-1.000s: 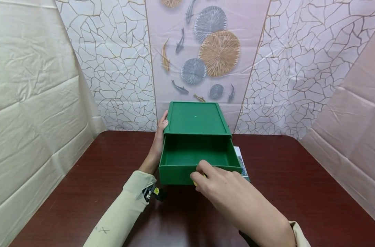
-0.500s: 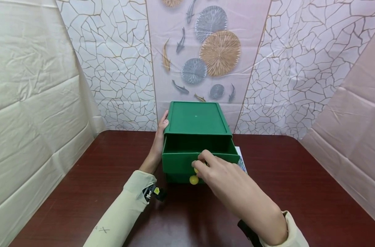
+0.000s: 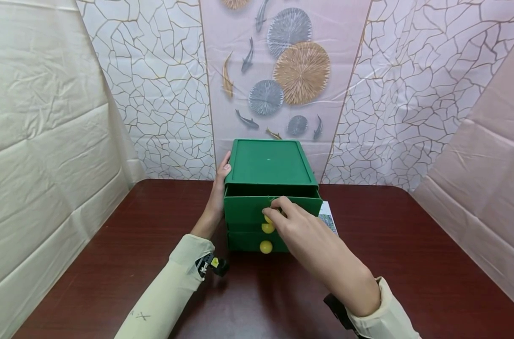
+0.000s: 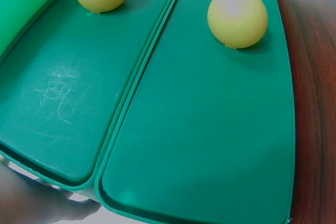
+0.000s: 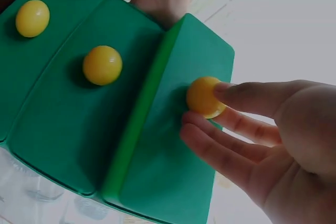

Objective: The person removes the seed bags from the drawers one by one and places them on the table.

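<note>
Green is filling the centre of the head view, where a three-drawer cabinet (image 3: 270,162) is standing on a dark reddish-brown table (image 3: 113,263). Its top drawer (image 3: 244,209) is sitting partly pulled out, showing a dark gap under the top panel. At the right of the right-wrist view, the right hand (image 5: 273,140) is pinching the top yellow knob (image 5: 203,98) with thumb and fingers, the knob resting against the jutting drawer front. Two more round knobs are showing on the flush fronts below: the middle knob (image 3: 267,228) just under the fingers in the head view, and the bottom knob (image 3: 266,247) lower down, near the table. Left of centre in the head view, the left hand (image 3: 220,183) is lying flat along the cabinet's left side, not clenching anything, its thumb reaching the upper edge. Scratches are marking the middle drawer's front (image 4: 68,87) at the left of the left-wrist view. Just right of the cabinet, a white printed item (image 3: 328,219) is peeking out. Pale sleeves are covering both forearms, and a patterned cloth (image 3: 168,94) is hanging behind the table across the upper frame.
</note>
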`<state>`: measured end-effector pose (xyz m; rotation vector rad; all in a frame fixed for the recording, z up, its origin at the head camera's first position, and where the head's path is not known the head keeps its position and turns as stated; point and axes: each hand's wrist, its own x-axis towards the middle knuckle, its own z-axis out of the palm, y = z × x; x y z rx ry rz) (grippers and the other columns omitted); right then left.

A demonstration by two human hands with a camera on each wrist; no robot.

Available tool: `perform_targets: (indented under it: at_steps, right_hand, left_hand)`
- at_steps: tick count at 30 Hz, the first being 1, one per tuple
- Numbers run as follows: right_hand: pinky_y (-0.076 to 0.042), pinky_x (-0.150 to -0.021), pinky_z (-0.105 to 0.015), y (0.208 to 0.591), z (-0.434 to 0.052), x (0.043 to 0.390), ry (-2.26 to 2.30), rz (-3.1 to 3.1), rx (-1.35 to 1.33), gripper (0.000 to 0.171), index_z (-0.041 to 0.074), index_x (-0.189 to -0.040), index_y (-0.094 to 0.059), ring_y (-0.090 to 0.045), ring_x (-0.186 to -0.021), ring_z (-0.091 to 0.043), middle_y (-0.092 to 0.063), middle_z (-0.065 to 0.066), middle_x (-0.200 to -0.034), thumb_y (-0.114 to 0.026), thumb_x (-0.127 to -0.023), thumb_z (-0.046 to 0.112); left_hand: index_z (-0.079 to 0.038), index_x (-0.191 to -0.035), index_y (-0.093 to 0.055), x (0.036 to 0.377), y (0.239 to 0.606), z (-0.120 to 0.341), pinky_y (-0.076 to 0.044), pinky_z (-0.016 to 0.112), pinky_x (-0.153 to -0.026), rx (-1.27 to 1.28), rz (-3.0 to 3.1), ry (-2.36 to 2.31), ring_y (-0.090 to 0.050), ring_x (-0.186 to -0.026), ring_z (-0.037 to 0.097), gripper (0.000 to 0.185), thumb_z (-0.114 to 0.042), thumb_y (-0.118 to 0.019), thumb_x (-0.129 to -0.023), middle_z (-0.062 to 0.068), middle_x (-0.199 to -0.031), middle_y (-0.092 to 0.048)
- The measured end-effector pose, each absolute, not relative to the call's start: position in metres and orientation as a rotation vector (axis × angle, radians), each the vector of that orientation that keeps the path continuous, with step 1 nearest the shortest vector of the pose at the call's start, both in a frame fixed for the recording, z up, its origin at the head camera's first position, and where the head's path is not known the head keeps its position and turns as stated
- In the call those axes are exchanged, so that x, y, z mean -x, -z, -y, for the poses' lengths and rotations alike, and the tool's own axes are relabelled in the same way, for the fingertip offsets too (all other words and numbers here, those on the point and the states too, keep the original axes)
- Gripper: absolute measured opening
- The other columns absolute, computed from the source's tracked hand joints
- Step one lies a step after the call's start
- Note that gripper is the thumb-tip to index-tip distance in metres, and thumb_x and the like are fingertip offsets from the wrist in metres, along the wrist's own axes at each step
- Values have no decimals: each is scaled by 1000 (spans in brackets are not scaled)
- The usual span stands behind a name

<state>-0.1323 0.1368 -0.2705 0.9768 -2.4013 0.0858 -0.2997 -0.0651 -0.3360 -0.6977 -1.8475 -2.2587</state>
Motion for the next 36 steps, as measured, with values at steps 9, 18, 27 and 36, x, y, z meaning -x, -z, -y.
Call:
perform_targets:
  at_steps: [9, 18, 27, 36]
  right_hand:
    - [-58, -80, -27, 277, -138, 145, -117, 2353, -966, 42, 0, -129, -70, -63, -102, -18, -60, -11, -120, -76, -90, -10]
    - [-58, -74, -26, 285, -138, 155, -181, 2348, -948, 41, 0, -132, -68, -66, -92, -18, -58, -14, -126, -76, -92, -5]
    - [-58, -71, -27, 293, -139, 164, -223, 2336, -942, 47, 0, -139, -63, -64, -100, -21, -53, -16, -135, -79, -95, 8]
    - [-58, -71, -29, 300, -138, 171, -221, 2328, -927, 51, 1, -139, -61, -62, -102, -23, -51, -16, -134, -81, -93, 11]
  left_hand:
    - [-29, -171, -16, 300, 336, 65, -20, 59, -124, 669, 1866, 2252, -19, -159, 23, 73, -49, -33, -103, -2, -176, -14]
    - [-32, -171, -17, 298, 338, 66, -20, 60, -123, 661, 1867, 2264, -20, -158, 23, 72, -50, -33, -103, -3, -175, -15]
    - [-33, -170, -18, 299, 337, 65, -20, 58, -124, 648, 1877, 2257, -20, -158, 21, 71, -52, -34, -104, -5, -175, -15]
    - [-36, -170, -18, 299, 338, 65, -21, 57, -124, 643, 1879, 2267, -21, -158, 19, 71, -53, -34, -103, -7, -175, -16]
